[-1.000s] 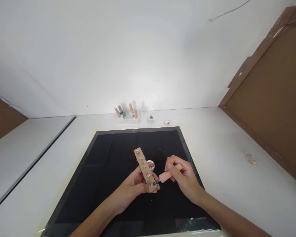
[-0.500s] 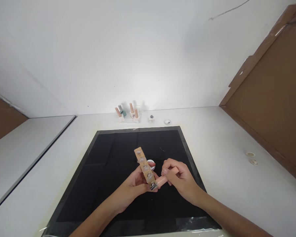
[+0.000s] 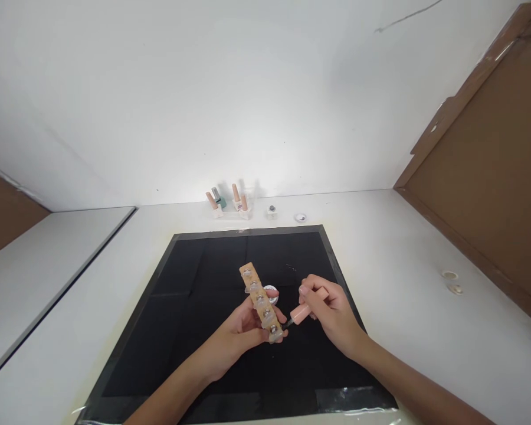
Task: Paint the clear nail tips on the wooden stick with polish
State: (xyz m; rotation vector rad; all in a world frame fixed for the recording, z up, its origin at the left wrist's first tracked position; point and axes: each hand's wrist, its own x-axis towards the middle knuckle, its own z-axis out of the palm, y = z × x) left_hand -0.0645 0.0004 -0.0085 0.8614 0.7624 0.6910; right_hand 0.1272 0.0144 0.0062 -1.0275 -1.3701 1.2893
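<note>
My left hand [image 3: 243, 327] grips a tan strip [image 3: 256, 295] near its lower end. Along the strip sit several clear nail tips with shiny round spots. Between my right thumb and fingers is a nail polish brush [image 3: 300, 313] with a peach cap-handle; my right hand [image 3: 331, 313] is closed around it. The dark brush end points down-left, just right of the strip's lowest nail tip; whether it touches the left fingers I cannot tell. A small round white-rimmed dish [image 3: 271, 294] shows behind the strip by the left fingertips, partly hidden.
A black mat [image 3: 194, 348] lies under both hands. Behind it stand several nail polish bottles [image 3: 243, 208] in a clear holder, an uncapped-looking small bottle [image 3: 272, 212] and a little round dish [image 3: 300, 218]. Two small rings [image 3: 450, 275] lie on the right; brown board [image 3: 491, 177] rises beyond.
My right hand has drawn the brush up and right, away from the strip's lowest nail tip, so the dark brush end now shows. The left hand and strip have hardly moved.
</note>
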